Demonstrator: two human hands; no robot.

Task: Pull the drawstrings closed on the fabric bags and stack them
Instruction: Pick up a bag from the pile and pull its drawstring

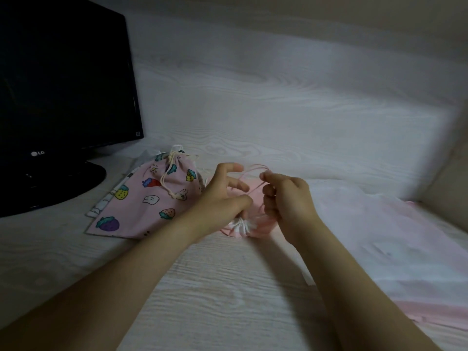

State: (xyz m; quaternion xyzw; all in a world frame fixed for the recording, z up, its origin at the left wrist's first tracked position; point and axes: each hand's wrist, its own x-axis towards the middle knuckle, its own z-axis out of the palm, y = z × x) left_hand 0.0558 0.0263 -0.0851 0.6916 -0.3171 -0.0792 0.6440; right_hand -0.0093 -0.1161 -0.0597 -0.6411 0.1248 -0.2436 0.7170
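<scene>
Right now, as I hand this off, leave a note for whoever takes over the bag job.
Hands: the right hand has its fingers pinching the pink drawstring above the pink bag. The left hand sits at that bag's gathered mouth, grip unclear.
Done: strawberry-print bag cinched, lying on another fabric piece by the monitor.
Left: finish cinching the pink bag and stack it. The pale fabric on the right may be more bags.

A black monitor (63,79) is standing at the upper left on a pale wood-grain surface (253,110); brighter light is falling across the centre right.
</scene>
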